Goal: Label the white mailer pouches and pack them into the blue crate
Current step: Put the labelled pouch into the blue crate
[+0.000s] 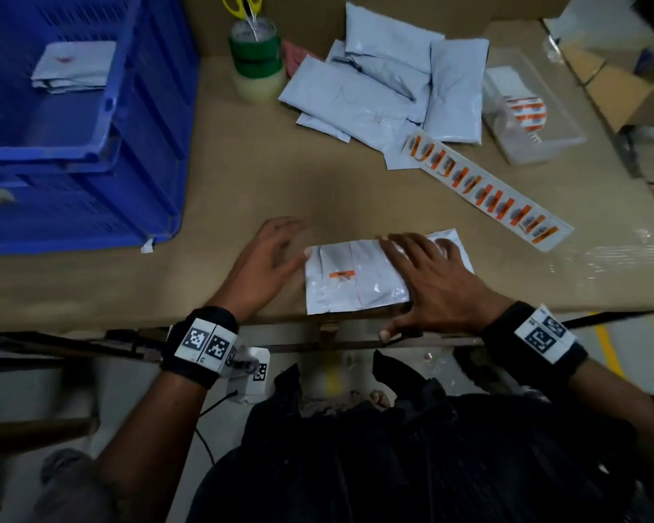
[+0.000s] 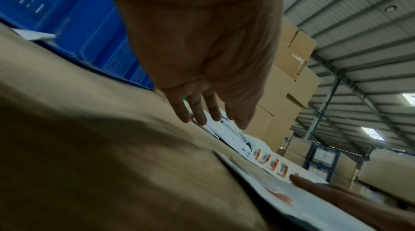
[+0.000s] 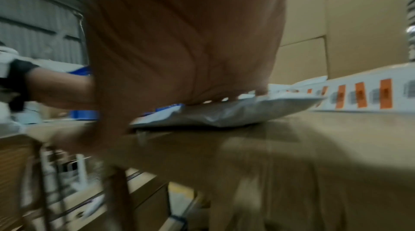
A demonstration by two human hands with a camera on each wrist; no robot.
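A white mailer pouch [image 1: 359, 277] lay flat at the near edge of the brown table [image 1: 242, 175], already carrying a small orange label [image 1: 341, 274] near its middle. The right hand [image 1: 435, 285] rested palm down on the pouch's right half with its fingers spread and straight, pressing rather than gripping, the thumb hanging off the table edge. The left hand [image 1: 267, 258] was held open just beside the pouch's left edge, fingers relaxed and extended, its thumb tip touching the upper left corner of the pouch; it held nothing (the left wrist view showed the palm lifted clear of the table with fingers pointing forward). At the far left stood the blue crate [image 1: 140, 118], nested on another of the same kind, with one packed pouch [image 1: 74, 66] lying on its floor. A loose pile of unlabelled pouches [image 1: 389, 88] sat at the back right of the table, and a long strip of orange labels [image 1: 487, 194] ran diagonally from that pile toward the right edge, well apart from the pouch under the hand. A clear plastic box [image 1: 533, 115] stood beside the pile. Behind, green tape rolls [image 1: 257, 58] were stacked with yellow-handled scissors [image 1: 242, 5] standing in them.
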